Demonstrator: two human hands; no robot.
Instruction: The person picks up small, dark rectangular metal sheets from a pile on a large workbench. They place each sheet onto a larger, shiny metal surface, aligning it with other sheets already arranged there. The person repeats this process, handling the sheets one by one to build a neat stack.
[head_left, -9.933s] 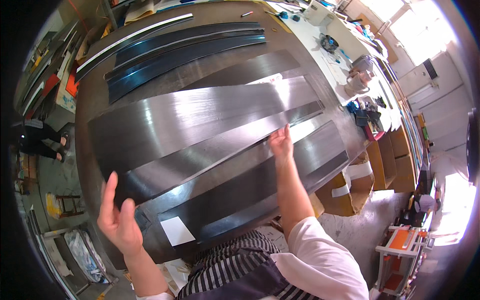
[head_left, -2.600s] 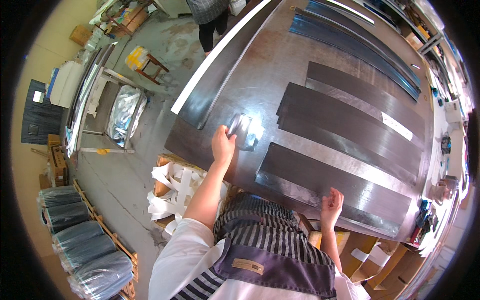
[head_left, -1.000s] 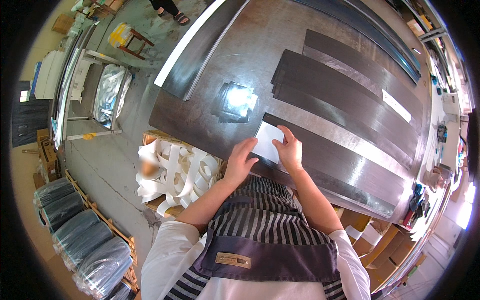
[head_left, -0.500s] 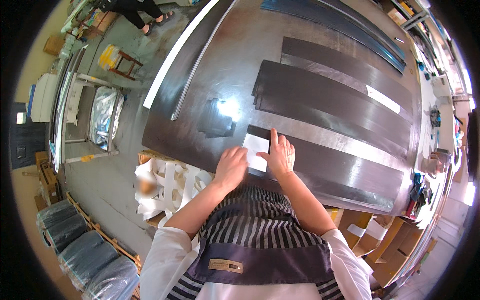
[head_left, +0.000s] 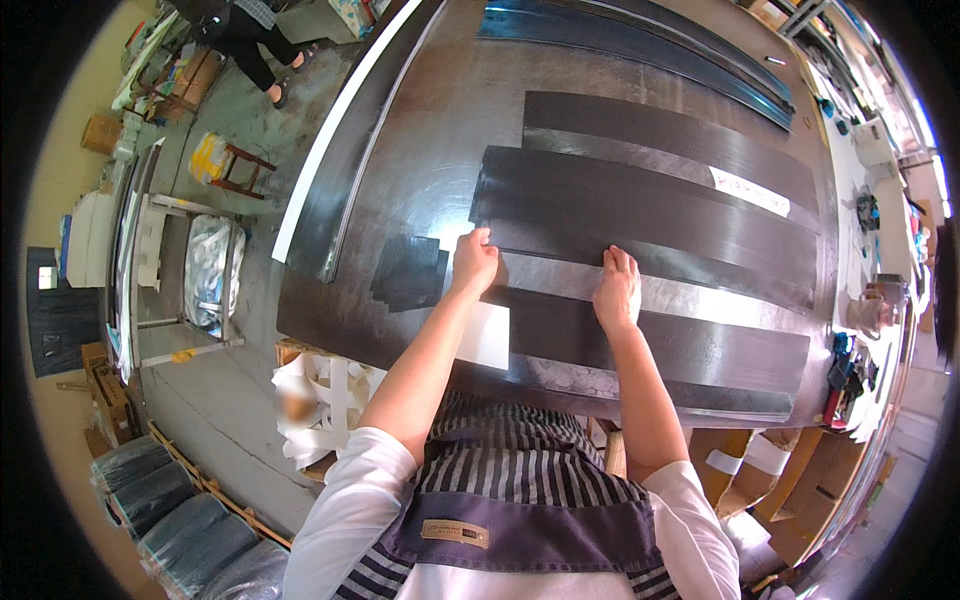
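Dark metallic counter [head_left: 415, 165] carries a stack of dark sheets [head_left: 600, 200] from its middle toward its right edge. The person's left hand [head_left: 474, 262] has its grip closed on the stack's near-left corner; the right hand [head_left: 618, 290] pinches its near edge. White card [head_left: 488, 337] lies near the counter's near edge.

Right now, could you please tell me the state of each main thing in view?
wide dark sheets, flat, overlapping
left hand, fingers curled by the sheets' near-left corner, grip unclear
right hand, fingers bent at their near edge, grip unclear
white card, flat, partly hidden
small dark pieces, flat, overlapping
white strips, curled, heaped
stool, upright
dark rolls, wrapped in clear plastic
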